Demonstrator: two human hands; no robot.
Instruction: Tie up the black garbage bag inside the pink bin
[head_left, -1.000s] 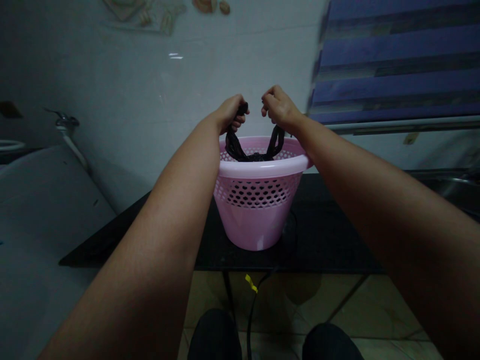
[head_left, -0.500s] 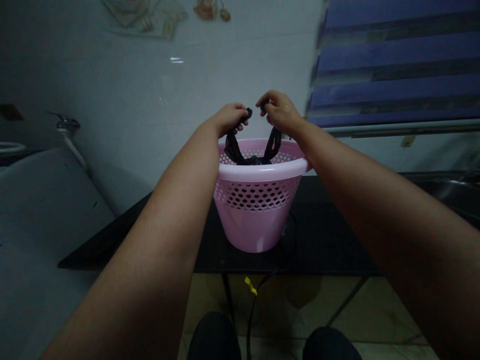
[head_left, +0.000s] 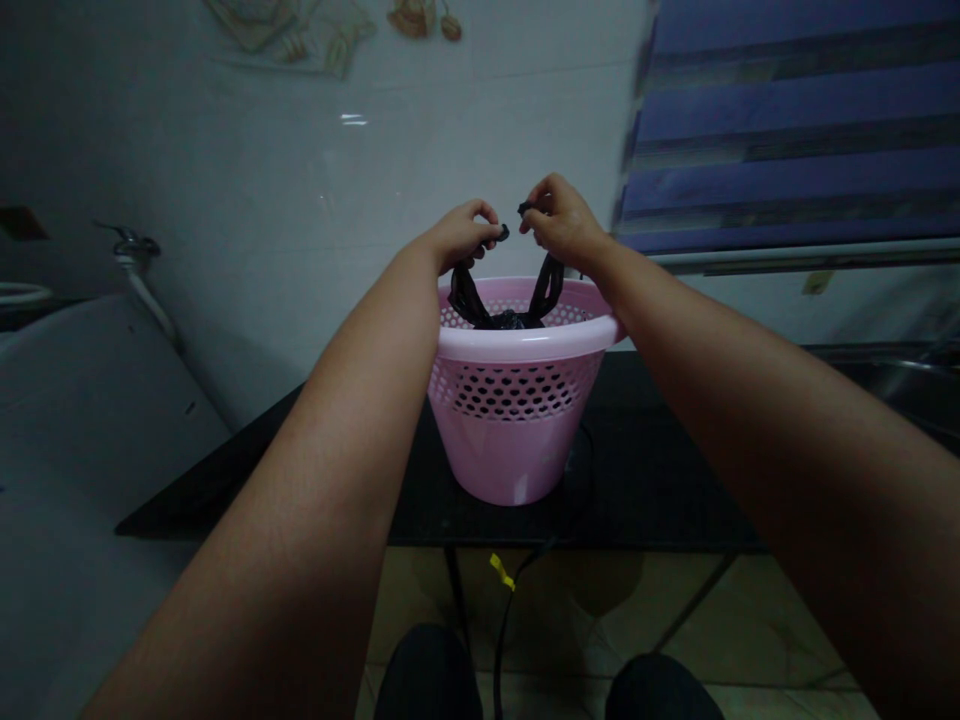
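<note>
A pink plastic basket (head_left: 517, 400) with a perforated wall stands on a dark table (head_left: 645, 480). Inside it sits a black plastic bag (head_left: 510, 318), whose two handle strips rise out of the basket. My left hand (head_left: 461, 232) is closed on the left handle strip, just above the rim. My right hand (head_left: 559, 222) is closed on the right handle strip. The two fists are close together above the basket's far side, and the strip ends poke out between them.
A white tiled wall (head_left: 300, 200) stands behind the table. A blue striped blind (head_left: 787, 130) hangs at the upper right. A tap (head_left: 131, 245) and a grey surface (head_left: 75, 420) lie at the left. A black cable with a yellow tag (head_left: 501, 572) hangs below the table, above my knees.
Both hands first dropped slightly and drew closer together with the bag handles. Since half a second ago they have barely moved.
</note>
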